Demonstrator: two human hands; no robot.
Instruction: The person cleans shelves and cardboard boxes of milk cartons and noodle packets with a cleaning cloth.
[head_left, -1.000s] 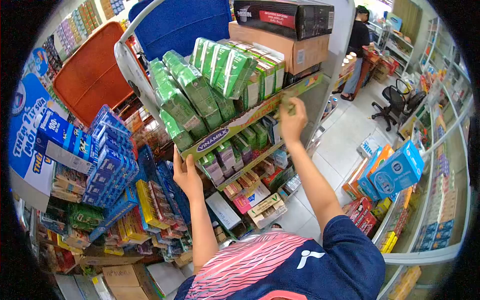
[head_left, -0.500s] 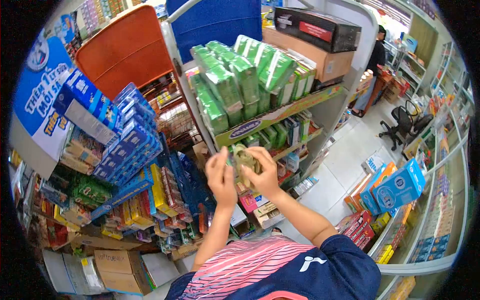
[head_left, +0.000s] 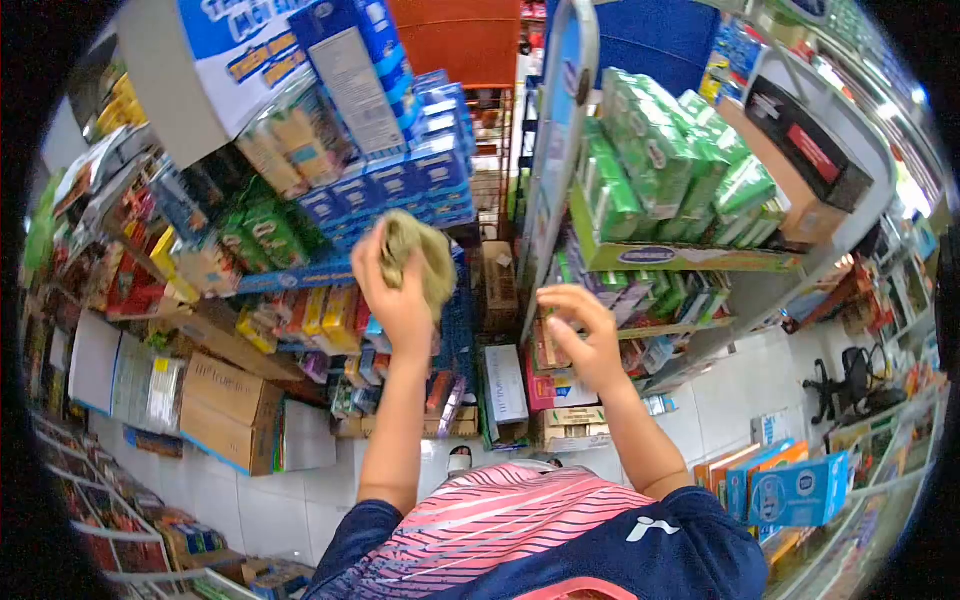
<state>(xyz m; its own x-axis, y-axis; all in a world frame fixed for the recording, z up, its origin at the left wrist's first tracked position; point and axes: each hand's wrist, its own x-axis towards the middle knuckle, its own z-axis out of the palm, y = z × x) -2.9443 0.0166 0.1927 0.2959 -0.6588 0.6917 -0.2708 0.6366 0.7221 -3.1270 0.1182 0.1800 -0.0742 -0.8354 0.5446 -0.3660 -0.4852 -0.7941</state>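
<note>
Our left hand grasps an olive cloth; our right hand (released, loosely curled) hovers near the left front corner of the shelf.

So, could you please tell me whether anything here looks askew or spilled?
Yes: the green packs on the Vinamilk shelf look untidy, slanting at differing angles, with some tipped on top of others instead of standing in even rows. I see no spill on the visible floor.

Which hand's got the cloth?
The left hand: it grips the olive-green cloth in front of the blue boxes. The right hand is half-curled, with no cloth in it.
</note>
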